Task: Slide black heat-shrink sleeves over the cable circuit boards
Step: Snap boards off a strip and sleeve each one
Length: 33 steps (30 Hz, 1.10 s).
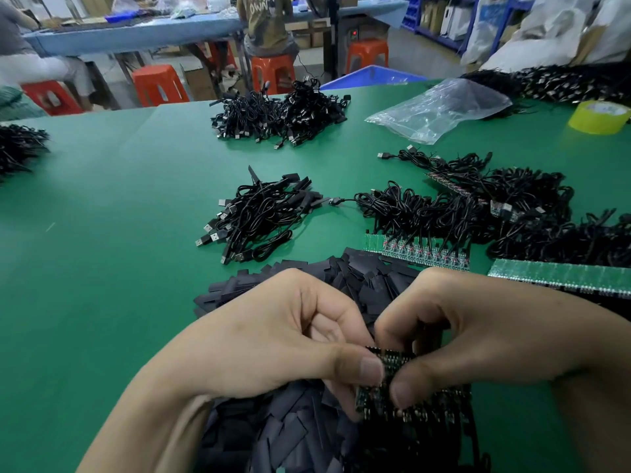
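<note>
A strip of small circuit boards (396, 387) with black cables attached is held low in the middle of the view. My left hand (273, 336) pinches its left end between thumb and fingers. My right hand (478, 329) pinches the strip just to the right, thumb on top. Under and behind both hands lies a heap of flat black heat-shrink sleeves (358, 274) on the green table (102, 233). More joined board strips with cables (420, 252) and a bare green board panel (560, 276) lie behind my right hand.
Bundles of black USB cables lie at centre (259, 216), farther back (280, 114), at the left edge (20, 148) and on the right (512, 199). A clear plastic bag (440, 109) and a yellow tape roll (599, 117) sit far right. People sit on orange stools beyond the table.
</note>
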Tool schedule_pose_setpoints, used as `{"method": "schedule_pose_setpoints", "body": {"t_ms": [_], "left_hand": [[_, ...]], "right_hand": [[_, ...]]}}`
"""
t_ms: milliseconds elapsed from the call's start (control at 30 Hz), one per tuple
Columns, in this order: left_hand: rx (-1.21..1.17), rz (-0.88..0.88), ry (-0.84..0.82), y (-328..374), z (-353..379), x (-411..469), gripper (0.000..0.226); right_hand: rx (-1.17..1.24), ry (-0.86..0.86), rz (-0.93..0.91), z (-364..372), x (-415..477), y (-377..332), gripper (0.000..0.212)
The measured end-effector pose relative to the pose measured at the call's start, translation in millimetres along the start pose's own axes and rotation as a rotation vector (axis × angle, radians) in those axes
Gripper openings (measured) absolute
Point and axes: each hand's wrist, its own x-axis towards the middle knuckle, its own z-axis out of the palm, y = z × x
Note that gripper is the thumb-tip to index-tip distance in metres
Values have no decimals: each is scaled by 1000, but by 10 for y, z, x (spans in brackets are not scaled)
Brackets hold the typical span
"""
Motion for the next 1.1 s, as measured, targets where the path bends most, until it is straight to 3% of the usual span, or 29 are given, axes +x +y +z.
{"method": "schedule_pose_setpoints", "body": {"t_ms": [400,500,600,733,867,967,1100], "left_hand": [[-156,84,-76,-20,68,33,32],[-177,162,-76,2,14,0,24],[-180,270,72,11,-53,-33,5],[-93,389,350,-2,-24,17,9],[137,499,685,-7,22,95,12],[198,548,774,-37,-12,105,10],[387,429,832,-185,-134,193,16]], "right_hand": [[220,-75,-41,-67,-51,90,9],[169,-163,60,-66,-31,115,10],[72,-218,126,-51,-4,93,26],[101,-55,24,1,28,69,54],[213,253,-17,71,156,86,36],[226,344,-74,78,177,72,30],[243,524,-124,11,130,122,33]]}}
